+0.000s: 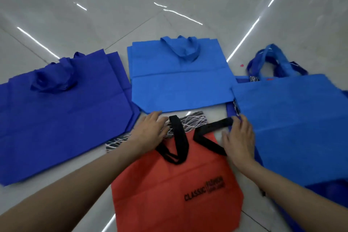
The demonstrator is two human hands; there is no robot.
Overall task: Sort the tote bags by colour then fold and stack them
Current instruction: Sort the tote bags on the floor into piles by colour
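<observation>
At the left of the frame a dark blue stack (62,117) of folded bags lies flat on the tiled floor (113,5), its handles bunched on top; in the upper middle lies a light blue stack (178,84), also folded, just beside the dark one. Below it, in the middle, the left hand (150,130) rests with relaxed, nearly straight fingers on a patterned bag (194,120), black with white lines, and grasps nothing. This bag lies partly under the red bag (169,190), which is spread flat in the lower middle with black print on it; its left handle (178,141) is folded down on the red cloth; its right handle (212,132) stretches to the right. The right hand (239,137) lies flat, fingertips touching the end of this handle, thumb spread and not clenched. At the right a loose light blue bag (291,118) covers a pile of other bags.
</observation>
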